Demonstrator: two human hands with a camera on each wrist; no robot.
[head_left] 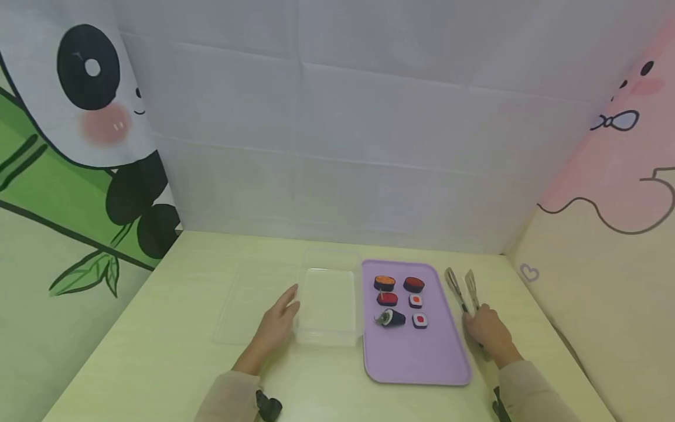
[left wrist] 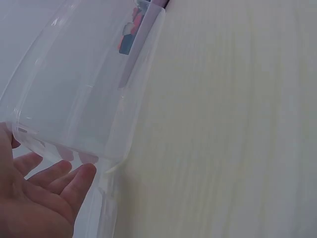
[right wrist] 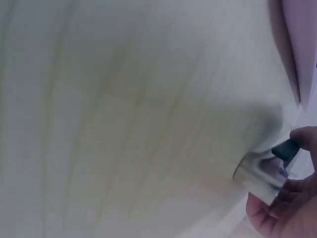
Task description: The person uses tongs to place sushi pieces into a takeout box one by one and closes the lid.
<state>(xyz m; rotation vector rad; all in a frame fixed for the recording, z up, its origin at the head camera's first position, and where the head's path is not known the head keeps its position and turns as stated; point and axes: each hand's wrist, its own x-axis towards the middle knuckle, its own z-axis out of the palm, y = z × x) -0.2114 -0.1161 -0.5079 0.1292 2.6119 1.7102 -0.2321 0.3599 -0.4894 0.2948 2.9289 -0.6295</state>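
- Metal tongs [right wrist: 261, 178] were clamped at their bent rear in the right grip [head_left: 488, 329], seemingly to leave the two working ends free; those pointed ahead of that grip, spread apart.
- Left grip [head_left: 275, 322] had its fingers apart and loosely extended, touching the left wall of the clear container [head_left: 327, 338], probably to steady something light enough to slide.
- That container sat just right of the left grip with its opening upward, while a clear lid [head_left: 239, 308] lay flat to that grip's left, likely set there to keep the opening uncovered.
- Between both grips, just beside the container, a purple tray [head_left: 411, 357] rested on the tabletop [head_left: 311, 387], a place that suggested a short reach from either side.
- Ahead of both grips, toward the tray's far end, sushi pieces [head_left: 392, 318] stood in two columns, perhaps spaced for lifting singly.
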